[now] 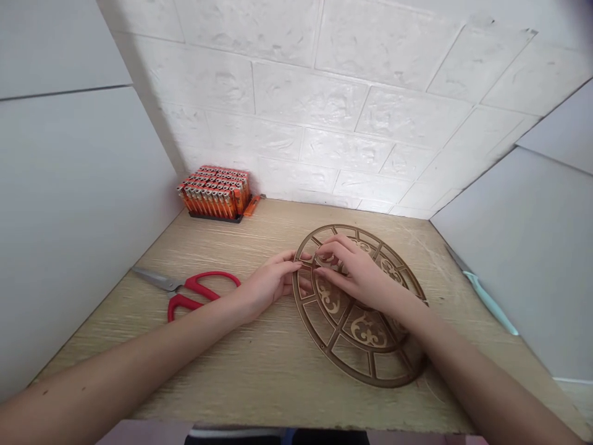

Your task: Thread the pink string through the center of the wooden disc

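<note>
Left grip [273, 284] pinches the rim of a round brown fretwork disc [359, 330]; right grip [356, 272] pinches its inner lattice.

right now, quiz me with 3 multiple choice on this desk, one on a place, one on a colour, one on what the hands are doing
1. Where do the red-handled scissors lie in relation to the fretwork disc?
a) right of it
b) left of it
c) on top of it

2. What colour are the packed lighters?
a) blue
b) green
c) orange

3. What are the left hand and right hand doing?
a) both touching the disc
b) both holding the scissors
c) both holding lighters

Answers:
1. b, the scissors lie apart from the disc, on its left.
2. c, their bodies show orange.
3. a, both hands are on the disc.
</note>
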The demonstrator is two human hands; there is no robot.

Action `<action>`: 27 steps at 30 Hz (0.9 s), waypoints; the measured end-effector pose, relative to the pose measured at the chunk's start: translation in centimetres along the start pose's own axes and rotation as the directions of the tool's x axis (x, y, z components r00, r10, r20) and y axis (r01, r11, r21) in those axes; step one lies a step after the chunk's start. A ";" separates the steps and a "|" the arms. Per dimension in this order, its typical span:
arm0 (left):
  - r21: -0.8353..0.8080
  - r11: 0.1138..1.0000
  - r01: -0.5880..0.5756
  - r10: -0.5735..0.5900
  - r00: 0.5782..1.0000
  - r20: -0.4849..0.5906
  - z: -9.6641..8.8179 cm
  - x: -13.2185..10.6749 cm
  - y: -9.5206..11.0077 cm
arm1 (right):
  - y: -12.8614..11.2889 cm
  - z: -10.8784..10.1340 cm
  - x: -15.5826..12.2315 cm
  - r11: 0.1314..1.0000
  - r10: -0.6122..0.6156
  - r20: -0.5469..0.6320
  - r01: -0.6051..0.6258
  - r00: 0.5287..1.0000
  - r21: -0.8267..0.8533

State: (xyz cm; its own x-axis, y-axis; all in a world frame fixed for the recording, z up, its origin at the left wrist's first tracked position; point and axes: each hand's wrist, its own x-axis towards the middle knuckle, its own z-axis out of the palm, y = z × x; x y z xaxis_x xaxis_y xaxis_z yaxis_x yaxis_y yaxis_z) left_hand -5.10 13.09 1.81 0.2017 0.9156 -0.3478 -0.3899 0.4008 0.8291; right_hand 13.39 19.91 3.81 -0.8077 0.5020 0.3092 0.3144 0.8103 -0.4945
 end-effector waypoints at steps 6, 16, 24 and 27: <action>0.033 0.999 -0.028 0.027 0.999 0.017 -0.2 0.2 -0.2 | -0.1 0.4 0.0 0.991 -0.023 -0.039 0.017 0.999 -0.134; 0.043 0.999 -0.012 0.013 1.000 -0.017 -0.1 0.1 0.0 | 0.4 0.4 -0.3 0.978 0.072 -0.163 -0.102 0.984 -0.181; 0.053 0.998 -0.026 0.027 0.999 -0.019 0.3 -0.1 0.1 | -0.7 0.1 -0.4 0.998 0.011 -0.048 -0.014 0.999 -0.069; 0.056 0.998 -0.027 0.028 0.999 -0.027 0.3 -0.1 0.1 | -0.9 0.2 -0.4 0.998 -0.002 -0.015 0.001 1.000 -0.071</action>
State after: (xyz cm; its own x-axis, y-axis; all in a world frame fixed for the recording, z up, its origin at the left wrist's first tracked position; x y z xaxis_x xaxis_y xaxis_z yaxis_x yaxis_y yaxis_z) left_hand -4.87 13.07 2.08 0.1660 0.9271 -0.3362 -0.3446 0.3739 0.8611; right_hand 13.30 18.92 4.01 -0.8010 0.5046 0.3222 0.3479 0.8302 -0.4355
